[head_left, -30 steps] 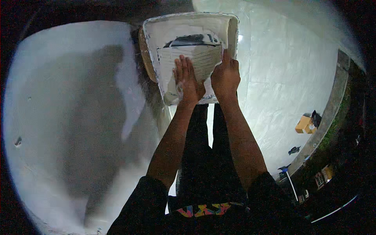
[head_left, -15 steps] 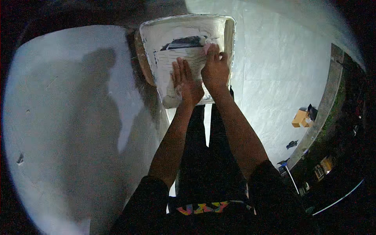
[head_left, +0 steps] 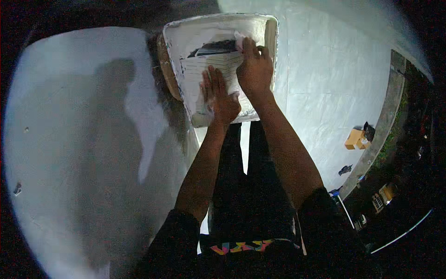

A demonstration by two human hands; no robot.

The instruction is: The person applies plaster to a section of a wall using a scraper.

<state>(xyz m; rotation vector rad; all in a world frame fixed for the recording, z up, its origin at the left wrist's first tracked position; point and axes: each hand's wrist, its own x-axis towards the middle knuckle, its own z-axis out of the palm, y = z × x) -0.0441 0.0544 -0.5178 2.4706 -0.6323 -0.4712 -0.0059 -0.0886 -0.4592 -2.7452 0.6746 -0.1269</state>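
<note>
Head view: left hand flat, fingers spread on ribbed white sheet in white tray. Right hand presses the sheet's upper edge, fingers curled.

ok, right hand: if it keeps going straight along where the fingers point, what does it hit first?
Probably the far wall of the white tray. The right hand lies on the ribbed insert, fingers pointing up-frame past a dark patch. Depth is unclear.

I'm outdoors at night on a building site: pale concrete floor, freshly whitened wall, paint-smeared tray.
</note>
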